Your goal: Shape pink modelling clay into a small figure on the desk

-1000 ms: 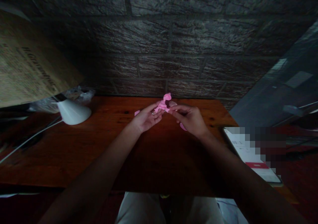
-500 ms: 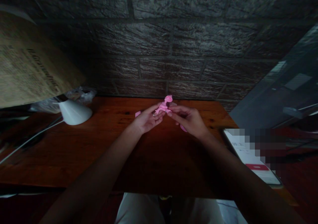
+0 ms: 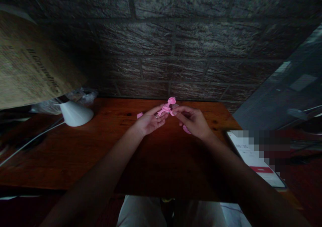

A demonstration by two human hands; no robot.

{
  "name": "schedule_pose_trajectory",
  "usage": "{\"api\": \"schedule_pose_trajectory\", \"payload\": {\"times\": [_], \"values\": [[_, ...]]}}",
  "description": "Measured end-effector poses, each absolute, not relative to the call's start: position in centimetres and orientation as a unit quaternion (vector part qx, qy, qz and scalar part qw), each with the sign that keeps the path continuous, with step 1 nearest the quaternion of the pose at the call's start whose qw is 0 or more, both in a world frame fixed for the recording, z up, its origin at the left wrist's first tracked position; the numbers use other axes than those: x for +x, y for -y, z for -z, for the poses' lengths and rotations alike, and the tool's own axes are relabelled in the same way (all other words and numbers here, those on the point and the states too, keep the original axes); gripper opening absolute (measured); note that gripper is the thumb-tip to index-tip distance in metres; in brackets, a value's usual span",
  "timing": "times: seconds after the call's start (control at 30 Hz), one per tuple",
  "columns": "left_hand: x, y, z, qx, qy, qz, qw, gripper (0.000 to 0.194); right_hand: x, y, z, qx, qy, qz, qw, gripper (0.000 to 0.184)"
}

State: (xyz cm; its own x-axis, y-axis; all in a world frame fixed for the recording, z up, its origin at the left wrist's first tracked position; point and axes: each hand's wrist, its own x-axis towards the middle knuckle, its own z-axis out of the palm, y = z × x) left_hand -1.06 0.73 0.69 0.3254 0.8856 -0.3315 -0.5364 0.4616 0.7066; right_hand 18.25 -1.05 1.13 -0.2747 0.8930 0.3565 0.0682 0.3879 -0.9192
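Above the table, between my two hands, is a pink modelling-clay figure (image 3: 165, 110) with a rounded lump on a thin neck at its top. My left hand (image 3: 151, 122), palm up and wearing a ring, supports it on curled fingers and grips it from the left. My right hand (image 3: 192, 119) pinches the figure's lower right end between thumb and forefinger. One pink clay piece (image 3: 139, 115) lies behind my left wrist. Another pink piece (image 3: 186, 129) shows partly under my right hand, which hides the rest of it.
A wooden table (image 3: 105, 153) runs up to a dark brick wall (image 3: 156, 36). On the left stands a lamp with a white cone base (image 3: 76, 113) and a printed paper shade (image 3: 32, 62), near crumpled clear plastic (image 3: 87, 95). A tablet-like screen (image 3: 261, 170) lies at the right edge.
The figure has shifted very slightly right, and its lower right end is tipped a little in my right fingers. Both hands stay in nearly the same place.
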Motion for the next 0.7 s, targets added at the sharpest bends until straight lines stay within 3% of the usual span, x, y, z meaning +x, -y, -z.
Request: {"api": "schedule_pose_trajectory", "payload": {"times": [0.5, 0.7], "values": [[-0.96, -0.55, -1.08, 0.227, -0.335, -0.474, 0.782, 0.007, 18.31, 1.09, -1.52, -0.376, 0.645, -0.441, 0.498, 0.026], [-1.48, -0.81, -1.03, 0.253, -0.320, -0.491, 0.770, 0.004, 18.78, 0.29, -1.20, -0.431, 0.609, -0.431, 0.508, 0.040]]}}
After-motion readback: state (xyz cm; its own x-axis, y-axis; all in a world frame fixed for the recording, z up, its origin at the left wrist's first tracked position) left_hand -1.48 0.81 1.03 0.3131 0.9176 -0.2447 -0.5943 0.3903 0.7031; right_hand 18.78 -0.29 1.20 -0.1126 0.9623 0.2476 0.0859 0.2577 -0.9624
